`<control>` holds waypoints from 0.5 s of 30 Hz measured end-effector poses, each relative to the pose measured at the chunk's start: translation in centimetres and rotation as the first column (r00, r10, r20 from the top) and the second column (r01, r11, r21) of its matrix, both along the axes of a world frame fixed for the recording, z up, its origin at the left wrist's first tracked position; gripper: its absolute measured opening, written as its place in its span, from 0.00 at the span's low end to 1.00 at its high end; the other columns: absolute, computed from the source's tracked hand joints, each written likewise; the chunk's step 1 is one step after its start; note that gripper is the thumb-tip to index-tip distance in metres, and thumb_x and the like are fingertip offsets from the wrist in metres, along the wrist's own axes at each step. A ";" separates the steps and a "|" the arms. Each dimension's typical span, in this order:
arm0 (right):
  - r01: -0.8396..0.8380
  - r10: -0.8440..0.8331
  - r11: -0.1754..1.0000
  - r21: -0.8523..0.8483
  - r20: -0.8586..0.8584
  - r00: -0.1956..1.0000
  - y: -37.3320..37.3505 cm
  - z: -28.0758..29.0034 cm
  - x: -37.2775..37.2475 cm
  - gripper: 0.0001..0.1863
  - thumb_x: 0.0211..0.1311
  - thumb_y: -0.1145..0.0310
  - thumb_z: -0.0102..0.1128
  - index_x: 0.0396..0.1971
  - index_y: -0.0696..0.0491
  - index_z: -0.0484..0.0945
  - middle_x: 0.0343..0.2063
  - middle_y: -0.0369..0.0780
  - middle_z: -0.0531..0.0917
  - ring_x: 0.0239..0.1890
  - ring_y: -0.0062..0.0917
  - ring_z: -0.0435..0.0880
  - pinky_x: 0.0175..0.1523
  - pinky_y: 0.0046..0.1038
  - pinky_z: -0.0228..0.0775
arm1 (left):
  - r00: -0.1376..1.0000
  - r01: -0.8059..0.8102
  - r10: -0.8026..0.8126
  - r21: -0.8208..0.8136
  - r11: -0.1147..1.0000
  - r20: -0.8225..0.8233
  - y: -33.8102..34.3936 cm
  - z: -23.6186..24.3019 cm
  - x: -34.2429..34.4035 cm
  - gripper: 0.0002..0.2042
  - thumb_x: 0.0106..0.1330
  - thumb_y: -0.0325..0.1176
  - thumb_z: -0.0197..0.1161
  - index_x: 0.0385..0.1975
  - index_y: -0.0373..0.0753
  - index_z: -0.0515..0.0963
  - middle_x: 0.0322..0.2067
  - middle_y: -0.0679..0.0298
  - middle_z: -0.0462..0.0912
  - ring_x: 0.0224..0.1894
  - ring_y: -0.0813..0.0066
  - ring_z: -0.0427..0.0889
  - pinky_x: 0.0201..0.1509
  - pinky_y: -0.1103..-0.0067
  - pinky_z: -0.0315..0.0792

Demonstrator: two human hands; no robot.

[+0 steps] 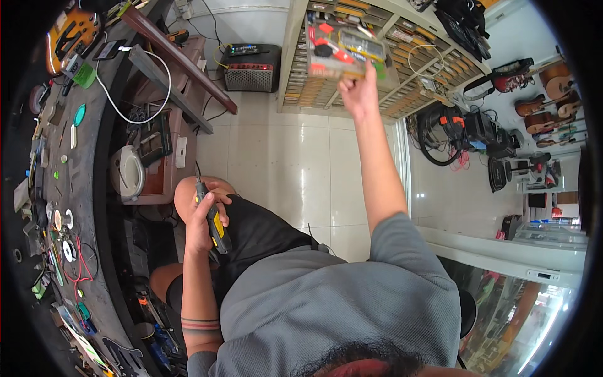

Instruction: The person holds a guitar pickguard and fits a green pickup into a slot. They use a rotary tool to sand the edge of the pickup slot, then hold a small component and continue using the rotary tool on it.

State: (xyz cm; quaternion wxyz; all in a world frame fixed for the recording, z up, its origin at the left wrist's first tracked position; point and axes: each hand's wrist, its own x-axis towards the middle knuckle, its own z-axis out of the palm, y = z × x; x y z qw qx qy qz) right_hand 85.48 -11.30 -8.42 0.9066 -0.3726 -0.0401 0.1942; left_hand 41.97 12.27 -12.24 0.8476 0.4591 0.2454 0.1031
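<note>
My left hand [210, 217] rests over my left thigh, its fingers wrapped round a slim black-and-yellow handheld power tool [218, 231]. A thin shaft points away from me at the tool's far end. My right arm is stretched far forward. At its end, my right hand [360, 94] grips the near edge of a clear plastic case [339, 70], with a finger laid along its side. Red, black, yellow and green items show in the case, smeared by motion. The case is in front of a cabinet of many small drawers [402, 60].
A long dark workbench [85, 182] with scattered tools and wire runs down the left. A small amplifier [252, 68] stands on the tiled floor [276, 151], left of the cabinet. Under slanted beams sits a white bucket [129, 169]. A vacuum cleaner [449, 129] and guitars [534, 113] are at right.
</note>
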 end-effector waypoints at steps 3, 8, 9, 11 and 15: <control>-0.091 0.095 0.994 0.066 -0.052 0.994 1.7 0.4 4.7 0.20 0.82 0.44 0.57 0.48 0.47 0.75 0.31 0.30 0.70 0.29 0.18 0.62 0.35 0.25 0.58 | 1.000 -0.009 0.009 0.000 1.000 -0.018 0.0 -0.1 -0.2 0.27 0.79 0.41 0.63 0.66 0.28 0.68 0.38 0.49 0.86 0.23 0.72 0.81 0.28 0.77 0.78; -0.101 0.096 0.994 0.036 0.122 0.988 2.7 -2.6 6.1 0.20 0.83 0.44 0.59 0.46 0.47 0.73 0.30 0.30 0.68 0.31 0.20 0.64 0.38 0.26 0.60 | 0.998 -0.060 0.061 0.039 0.997 -0.012 0.1 0.1 -0.4 0.26 0.79 0.41 0.63 0.66 0.29 0.68 0.38 0.50 0.86 0.25 0.73 0.82 0.28 0.77 0.79; -0.052 0.051 0.999 0.006 0.126 0.991 2.8 -2.9 6.3 0.20 0.83 0.44 0.58 0.46 0.47 0.73 0.29 0.29 0.67 0.30 0.19 0.63 0.36 0.26 0.60 | 0.998 -0.068 0.068 0.025 0.997 -0.003 0.3 -0.4 -0.6 0.26 0.79 0.42 0.63 0.67 0.31 0.68 0.38 0.49 0.85 0.25 0.73 0.81 0.28 0.77 0.78; -0.037 0.048 0.993 -0.116 0.092 0.995 3.5 -2.4 8.5 0.22 0.83 0.43 0.58 0.47 0.49 0.74 0.27 0.29 0.65 0.28 0.19 0.62 0.35 0.26 0.59 | 0.997 -0.080 0.080 -0.027 0.996 0.001 0.3 -0.1 -1.0 0.26 0.80 0.43 0.63 0.67 0.31 0.68 0.39 0.49 0.85 0.25 0.73 0.81 0.28 0.77 0.78; 0.042 -0.061 0.948 -0.315 -0.050 0.997 7.1 -0.4 15.0 0.38 0.77 0.34 0.62 0.51 0.63 0.77 0.21 0.29 0.61 0.21 0.17 0.57 0.27 0.27 0.51 | 0.997 -0.072 0.073 -0.094 0.993 0.006 0.5 0.0 -1.4 0.26 0.80 0.44 0.63 0.67 0.32 0.68 0.41 0.48 0.84 0.24 0.74 0.80 0.29 0.77 0.78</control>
